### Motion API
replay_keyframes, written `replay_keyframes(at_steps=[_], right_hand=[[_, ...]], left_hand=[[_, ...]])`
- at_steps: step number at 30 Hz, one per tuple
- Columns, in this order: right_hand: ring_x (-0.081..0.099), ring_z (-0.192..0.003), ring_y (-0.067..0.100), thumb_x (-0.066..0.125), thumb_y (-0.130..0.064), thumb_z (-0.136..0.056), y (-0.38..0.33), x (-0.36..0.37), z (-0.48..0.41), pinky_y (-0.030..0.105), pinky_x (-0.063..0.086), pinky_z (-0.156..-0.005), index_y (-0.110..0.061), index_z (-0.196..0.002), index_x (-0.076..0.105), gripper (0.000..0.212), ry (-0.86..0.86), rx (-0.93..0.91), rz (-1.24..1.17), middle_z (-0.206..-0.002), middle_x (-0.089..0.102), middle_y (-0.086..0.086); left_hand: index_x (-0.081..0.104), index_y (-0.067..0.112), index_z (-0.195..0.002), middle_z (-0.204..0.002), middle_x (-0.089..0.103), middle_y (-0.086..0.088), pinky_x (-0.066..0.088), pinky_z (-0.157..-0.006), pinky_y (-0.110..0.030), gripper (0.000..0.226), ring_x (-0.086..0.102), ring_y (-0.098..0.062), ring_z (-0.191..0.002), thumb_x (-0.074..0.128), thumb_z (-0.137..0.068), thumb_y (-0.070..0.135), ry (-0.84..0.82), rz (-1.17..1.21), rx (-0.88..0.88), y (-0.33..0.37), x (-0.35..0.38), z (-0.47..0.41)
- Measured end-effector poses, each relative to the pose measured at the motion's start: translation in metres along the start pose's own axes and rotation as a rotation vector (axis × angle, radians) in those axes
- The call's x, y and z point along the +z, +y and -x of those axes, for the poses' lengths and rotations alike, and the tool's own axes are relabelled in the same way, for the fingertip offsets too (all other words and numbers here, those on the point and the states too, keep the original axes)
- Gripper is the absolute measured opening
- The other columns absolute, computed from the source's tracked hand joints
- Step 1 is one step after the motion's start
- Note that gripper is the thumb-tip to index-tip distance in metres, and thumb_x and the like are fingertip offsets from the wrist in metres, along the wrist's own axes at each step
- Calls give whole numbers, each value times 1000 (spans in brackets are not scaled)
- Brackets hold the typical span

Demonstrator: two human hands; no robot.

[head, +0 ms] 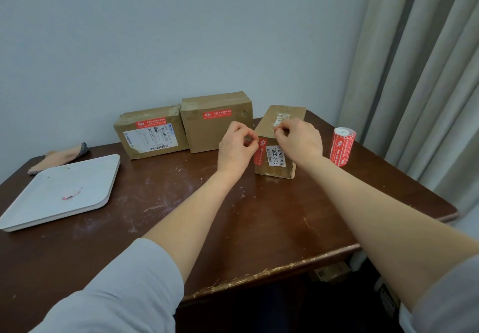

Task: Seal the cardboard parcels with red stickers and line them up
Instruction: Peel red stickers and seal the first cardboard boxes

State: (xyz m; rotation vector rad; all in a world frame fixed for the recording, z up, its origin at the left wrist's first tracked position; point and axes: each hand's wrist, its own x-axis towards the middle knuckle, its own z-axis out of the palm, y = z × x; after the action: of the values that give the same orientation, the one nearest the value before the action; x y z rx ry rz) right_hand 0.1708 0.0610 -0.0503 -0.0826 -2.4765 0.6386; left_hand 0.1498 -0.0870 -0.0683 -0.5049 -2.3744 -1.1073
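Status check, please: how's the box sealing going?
Left hand pinching red sticker onto third parcel; right hand at its top. Two parcels already stickered. Nothing in the way.

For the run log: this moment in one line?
step: sealing right parcel | left hand: pinches red sticker on its front | right hand: grips its top edge | left parcel, middle parcel: stickered | sticker roll: upright

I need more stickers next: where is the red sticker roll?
Head view: the sticker roll stands at the far right of the table, just right of the rightmost parcel.
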Motion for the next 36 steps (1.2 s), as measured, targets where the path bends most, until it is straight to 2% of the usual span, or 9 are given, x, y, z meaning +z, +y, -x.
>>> replay_keyframes(at_steps=[4,13,16,21,28,33,36], right_hand=[[61,-87,23,46,-28,-95,0,-1,0,35,48,-73,-13,-93,70,29,-7,4,-11,-101,67,4],[59,-87,24,45,-27,-95,0,-1,1,31,40,-68,-12,-90,68,28,-7,3,6,-100,66,5],[59,-87,24,45,-26,-95,0,-2,1,31,39,-68,-12,-90,69,28,-5,-1,4,-101,66,4],[58,-88,24,45,-25,-95,0,-1,1,30,37,-68,-12,-92,69,27,-2,5,5,-101,65,4],[59,-90,24,45,-26,-95,0,0,0,32,40,-71,-12,-94,69,28,3,7,11,-104,66,3],[59,-91,24,44,-26,-95,0,0,1,33,42,-72,-12,-94,70,29,1,11,4,-105,66,3],[59,-90,23,44,-26,-95,-1,-1,1,31,41,-71,-12,-95,70,29,-1,6,7,-105,66,3]], left_hand=[[65,12,-82,-97,50,9,52,-77,-28,5,62,-8,-77,67,-85,15,-15,1,17,-2,-1,0],[64,13,-81,-98,52,5,52,-79,-28,5,63,-11,-84,66,-85,14,-33,18,18,-2,-3,1],[63,14,-86,-99,55,5,53,-79,-27,3,64,-9,-84,66,-85,14,-22,38,5,-3,-2,2],[59,14,-95,-100,57,4,53,-77,-23,12,66,-10,-86,66,-85,10,-21,60,12,-5,-2,5],[66,12,-87,-98,58,2,54,-81,-31,3,64,-12,-85,68,-84,13,5,25,16,-7,4,5],[66,16,-82,-98,57,5,54,-77,-33,5,63,-12,-84,68,-85,20,20,-7,-14,-2,4,4],[66,15,-80,-98,57,4,54,-79,-33,6,62,-13,-84,68,-85,19,9,4,-24,-1,4,2]])
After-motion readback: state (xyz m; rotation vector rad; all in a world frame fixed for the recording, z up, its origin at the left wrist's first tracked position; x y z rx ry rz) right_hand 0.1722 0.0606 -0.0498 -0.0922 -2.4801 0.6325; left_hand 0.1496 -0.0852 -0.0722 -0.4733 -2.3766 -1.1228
